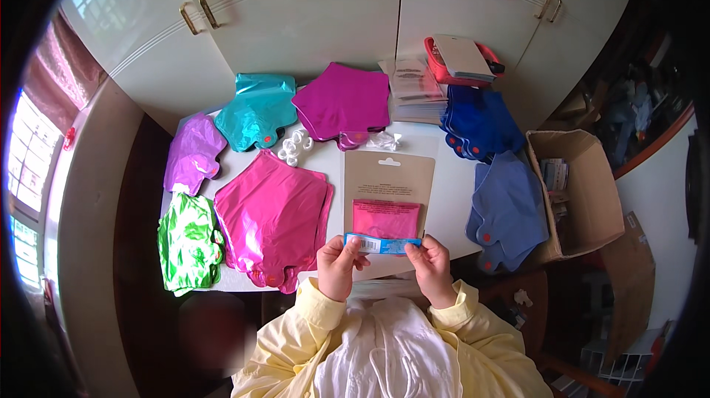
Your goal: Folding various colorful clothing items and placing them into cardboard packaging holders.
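My left hand (pixel 339 265) and my right hand (pixel 433 271) pinch the two ends of a blue barcode strip (pixel 384 245), thumbs on top. Right above the strip lies a folded pink foil sheet (pixel 386 218) in clear film with printing along its top. Behind that is a brown backing card (pixel 388 174) with a hanging slot at its far end. Whether the strip is joined to the clear film cannot be made out. To the left of my left hand lies a stack of pink foil balloons (pixel 274 220), flat and star-like.
Flat balloon stacks ring the table (pixel 451 206): green (pixel 188 243), lilac (pixel 194 154), teal (pixel 257 111), magenta (pixel 344 102), dark blue (pixel 484 123), grey-blue (pixel 508 202). White ribbon rolls (pixel 293 148), clear bags (pixel 414 87), a red basket (pixel 438 63) and an open carton (pixel 592 209) stand around.
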A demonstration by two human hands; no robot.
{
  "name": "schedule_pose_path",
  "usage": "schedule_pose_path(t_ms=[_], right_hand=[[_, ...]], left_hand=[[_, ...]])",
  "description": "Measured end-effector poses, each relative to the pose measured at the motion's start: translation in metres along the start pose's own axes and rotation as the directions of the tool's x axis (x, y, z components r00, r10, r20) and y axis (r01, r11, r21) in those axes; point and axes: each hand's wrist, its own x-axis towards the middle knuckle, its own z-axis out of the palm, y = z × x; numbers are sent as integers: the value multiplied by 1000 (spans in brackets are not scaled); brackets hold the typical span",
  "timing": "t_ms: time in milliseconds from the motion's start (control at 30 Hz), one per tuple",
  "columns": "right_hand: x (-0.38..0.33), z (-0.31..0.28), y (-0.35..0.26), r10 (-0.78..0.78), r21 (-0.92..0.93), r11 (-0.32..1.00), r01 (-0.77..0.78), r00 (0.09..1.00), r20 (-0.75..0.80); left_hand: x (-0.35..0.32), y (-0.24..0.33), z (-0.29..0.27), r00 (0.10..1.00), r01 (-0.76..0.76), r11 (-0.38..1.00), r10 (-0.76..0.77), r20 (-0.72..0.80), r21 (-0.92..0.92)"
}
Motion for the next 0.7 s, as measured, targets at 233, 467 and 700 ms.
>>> schedule_pose_path(t_ms=[233,467,700], right_hand=[[0,6,-3,14,8,1000,-14,1000,-12],[0,4,2,1,-29,1000,0,1000,23],[0,8,2,4,11,1000,-5,1000,30]], left_hand=[[-3,3,13,992,-120,991,118,32,55],[-3,-2,12,988,-152,988,152,-8,3],[-2,1,10,997,-54,999,54,-48,-8]])
